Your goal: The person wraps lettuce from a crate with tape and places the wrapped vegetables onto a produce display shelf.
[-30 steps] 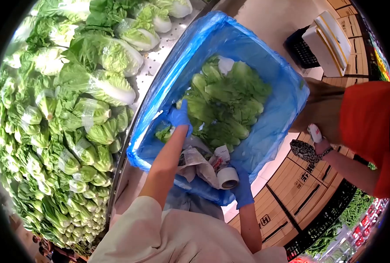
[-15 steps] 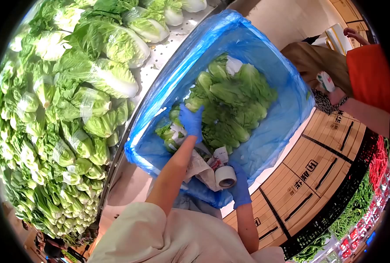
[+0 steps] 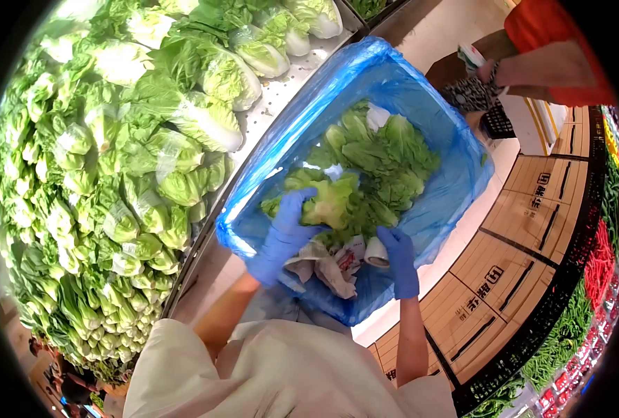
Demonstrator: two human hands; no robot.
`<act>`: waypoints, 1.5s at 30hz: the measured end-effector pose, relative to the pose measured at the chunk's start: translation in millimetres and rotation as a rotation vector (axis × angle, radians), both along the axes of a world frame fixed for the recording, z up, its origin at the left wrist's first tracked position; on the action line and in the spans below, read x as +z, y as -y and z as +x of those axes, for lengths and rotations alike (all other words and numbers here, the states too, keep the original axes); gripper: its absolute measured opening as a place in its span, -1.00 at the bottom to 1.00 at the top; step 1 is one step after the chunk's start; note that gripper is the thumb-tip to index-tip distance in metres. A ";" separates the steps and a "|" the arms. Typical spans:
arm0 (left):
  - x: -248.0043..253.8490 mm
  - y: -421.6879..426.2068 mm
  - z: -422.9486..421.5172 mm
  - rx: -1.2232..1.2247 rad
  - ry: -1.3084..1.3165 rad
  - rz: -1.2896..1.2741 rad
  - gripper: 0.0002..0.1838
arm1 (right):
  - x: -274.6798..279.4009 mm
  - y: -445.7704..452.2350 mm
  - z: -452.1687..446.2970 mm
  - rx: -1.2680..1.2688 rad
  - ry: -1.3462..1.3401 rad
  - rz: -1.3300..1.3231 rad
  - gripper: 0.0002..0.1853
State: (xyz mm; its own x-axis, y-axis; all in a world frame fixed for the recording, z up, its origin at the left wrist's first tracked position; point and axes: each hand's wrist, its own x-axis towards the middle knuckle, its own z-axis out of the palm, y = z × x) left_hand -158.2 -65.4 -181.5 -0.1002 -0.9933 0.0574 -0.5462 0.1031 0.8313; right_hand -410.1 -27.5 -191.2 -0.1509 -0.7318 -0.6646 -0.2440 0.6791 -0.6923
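Note:
My left hand [image 3: 286, 233], in a blue glove, is closed on a head of lettuce [image 3: 334, 202] with loose, yellow-green leaves. It holds the lettuce above the near end of a bin lined with blue plastic [image 3: 457, 171]. My right hand [image 3: 400, 261], also gloved in blue, grips a white roll of tape [image 3: 377, 253] beside the lettuce. More green lettuce [image 3: 400, 153] lies heaped in the bin, with a white scrap [image 3: 376, 117] at its far end. Crumpled paper [image 3: 330, 272] rests at the bin's near edge, between my hands.
On the left, a sloping display carries Chinese cabbages [image 3: 212, 122] and bunches of leafy greens [image 3: 80, 313]. Brown panels [image 3: 511, 258] curve along the right, beside red and green peppers [image 3: 597, 261]. A person in an orange top [image 3: 553, 28] stands at upper right.
My left hand has lifted a lettuce from the bin and drawn it nearer. My right hand has moved up and right with the tape roll. The other person's arm has moved up.

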 end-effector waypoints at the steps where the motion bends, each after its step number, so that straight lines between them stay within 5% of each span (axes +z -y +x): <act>1: 14.4 6.2 11.9 -0.094 -0.114 0.125 -0.26 | 3.2 6.6 -0.5 0.001 0.006 -0.010 -0.74; 4: 74.6 37.2 42.4 -0.333 -0.309 0.337 -0.23 | 45.6 33.7 3.9 0.109 0.012 -0.092 -0.53; 6: 101.0 55.0 48.8 -0.480 -0.393 0.430 -0.21 | 79.5 46.8 4.9 0.261 0.390 -0.046 -0.35; 8: 116.9 64.5 47.4 -0.502 -0.602 0.522 -0.31 | 103.2 48.5 19.7 0.299 0.527 -0.009 -0.39; 10: 125.8 64.3 38.4 -0.455 -0.675 0.500 -0.40 | 106.8 40.9 36.3 0.337 0.662 0.023 -0.44; 12: 128.7 59.9 35.8 -0.081 -1.115 1.102 -0.45 | 91.5 25.5 53.5 0.001 0.709 0.095 -0.46; 14: 133.2 52.2 42.3 -0.087 -1.073 1.110 -0.44 | 90.8 20.7 70.5 -0.058 0.728 0.152 -0.50; 16: 117.1 34.8 61.1 -0.492 -0.431 0.573 -0.37 | 88.9 11.2 81.5 -0.039 0.712 0.194 -0.49; 17: 118.7 24.0 67.3 -0.542 -0.337 0.436 -0.34 | 100.0 7.8 88.0 -0.039 0.709 0.195 -0.49; 20: 107.8 -19.5 78.0 -0.208 -0.480 0.519 -0.30 | 128.7 -3.3 106.5 -0.203 0.722 0.226 -0.52; 21: 96.0 -25.3 91.0 -0.112 -0.509 0.788 -0.14 | 124.3 -6.7 111.4 -0.248 0.684 0.234 -0.53; 22: 87.8 -36.2 96.7 -0.111 -0.513 0.790 -0.14 | 119.0 -10.6 115.3 -0.291 0.646 0.243 -0.55; 24: 96.5 -45.3 100.7 0.057 -1.028 0.956 -0.08 | 102.6 -18.7 117.9 -0.324 0.755 0.285 -0.56; 26: 92.2 -47.3 101.2 -0.034 -0.920 0.865 -0.05 | 106.4 -20.4 124.7 -0.354 0.864 0.327 -0.56; 28: 93.0 -46.9 91.8 -0.201 -0.426 0.476 -0.10 | 128.2 -17.2 137.0 -0.363 0.907 0.231 -0.59; 29: 94.0 -45.9 90.3 -0.197 -0.429 0.478 -0.10 | 127.4 -16.1 138.1 -0.361 0.904 0.235 -0.59; 32: 102.9 -31.2 89.2 -0.071 -0.800 0.710 -0.13 | 128.2 -12.5 138.1 -0.342 0.853 0.267 -0.63; 35: 129.5 -21.4 95.4 -0.029 -1.157 0.884 -0.20 | 134.5 -20.7 131.7 -0.329 0.620 0.027 -0.57; 38: 128.1 -17.2 111.9 -0.086 -1.185 0.888 -0.23 | 137.2 -24.1 113.0 0.089 0.379 -0.473 -0.42; 40: 104.5 -24.7 132.2 -0.107 -1.232 0.869 -0.30 | 177.8 -15.8 109.9 -0.209 1.014 -0.226 -0.31; 42: 95.3 -35.4 142.9 -0.092 -1.283 0.896 -0.41 | 188.0 -14.3 105.3 -0.179 1.074 -0.290 -0.25; 43: 88.9 -43.1 146.4 -0.224 -0.985 0.706 -0.54 | 196.9 -12.0 105.1 -0.190 1.003 -0.373 -0.23; 44: 89.8 -44.4 147.5 -0.234 -0.985 0.705 -0.54 | 204.9 -9.3 105.2 -0.201 0.930 -0.454 -0.21; 45: 91.0 -44.8 148.4 -0.254 -1.264 0.794 -0.56 | 210.4 -5.4 107.7 -0.230 0.897 -0.470 -0.23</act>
